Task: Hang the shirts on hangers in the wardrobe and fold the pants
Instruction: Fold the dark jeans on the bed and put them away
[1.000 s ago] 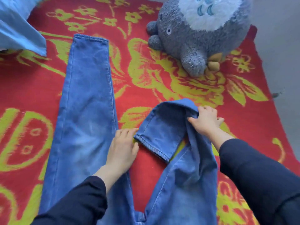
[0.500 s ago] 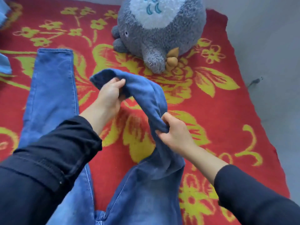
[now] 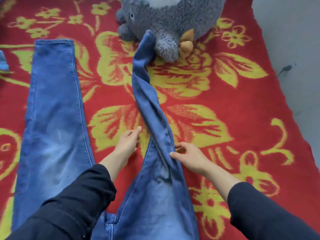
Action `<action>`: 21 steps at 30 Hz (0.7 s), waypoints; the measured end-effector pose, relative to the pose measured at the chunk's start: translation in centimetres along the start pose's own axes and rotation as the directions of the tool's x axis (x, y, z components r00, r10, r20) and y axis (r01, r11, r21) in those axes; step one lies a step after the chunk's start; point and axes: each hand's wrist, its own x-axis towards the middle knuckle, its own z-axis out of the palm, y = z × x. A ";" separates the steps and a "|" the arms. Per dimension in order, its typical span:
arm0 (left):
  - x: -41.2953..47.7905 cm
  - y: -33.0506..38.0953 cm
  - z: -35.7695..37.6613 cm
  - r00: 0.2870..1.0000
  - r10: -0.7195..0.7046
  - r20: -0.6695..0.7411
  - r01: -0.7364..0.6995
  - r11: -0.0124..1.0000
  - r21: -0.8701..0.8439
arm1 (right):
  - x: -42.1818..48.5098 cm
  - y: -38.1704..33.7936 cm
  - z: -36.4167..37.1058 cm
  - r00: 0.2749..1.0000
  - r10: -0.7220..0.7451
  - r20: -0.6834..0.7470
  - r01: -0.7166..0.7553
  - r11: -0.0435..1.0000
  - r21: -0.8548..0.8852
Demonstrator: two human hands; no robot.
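Blue jeans [image 3: 52, 118] lie spread on a red and yellow flowered blanket [image 3: 225, 118]. The left leg lies flat and straight. The right leg [image 3: 149, 94] is stretched out but twisted and bunched, and its hem reaches the grey plush toy. My left hand [image 3: 128, 142] hovers between the two legs with fingers relaxed, holding nothing. My right hand [image 3: 188, 156] touches the outer edge of the twisted leg near the knee, thumb against the denim and fingers loosely curved.
A large grey plush toy [image 3: 169, 19] sits at the top of the blanket, touching the hem of the right leg. A bit of light blue cloth [image 3: 3, 61] shows at the left edge. Grey floor [image 3: 294, 40] lies beyond the blanket on the right.
The right leg was folded back and held up in both hands; now it is flung out straight toward the plush toy. My left hand has let go of the hem.
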 end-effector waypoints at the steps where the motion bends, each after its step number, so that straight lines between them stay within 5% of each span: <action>1: -0.1 -0.6 0.2 1.000 0.024 0.008 -0.024 1.000 -0.006 | 0.0 0.1 0.5 1.000 0.021 -0.021 -0.020 0.999 0.040; 7: -3.9 -4.1 0.1 0.948 0.313 -0.054 -0.301 0.940 0.158 | -0.5 -2.7 0.5 0.973 0.151 -0.173 -0.073 0.918 0.391; 10: -7.5 -6.8 0.4 0.966 0.183 0.181 -0.214 0.962 0.168 | -1.3 -4.3 -0.7 0.977 0.185 -0.107 -0.119 0.889 0.442; 13: -10.9 -10.8 1.7 0.931 0.080 0.357 -0.243 0.865 0.438 | -2.3 -5.3 -1.2 0.983 0.179 -0.040 -0.150 0.911 0.385; 18: -14.2 -15.5 6.6 0.968 0.061 0.242 -0.232 0.579 0.781 | -3.6 -6.1 -0.2 0.981 0.189 0.034 -0.184 0.875 0.448; 21: -14.3 -16.0 7.2 0.977 0.082 0.195 -0.200 0.656 0.727 | -4.6 -6.8 1.0 0.987 0.162 0.018 -0.153 0.885 0.440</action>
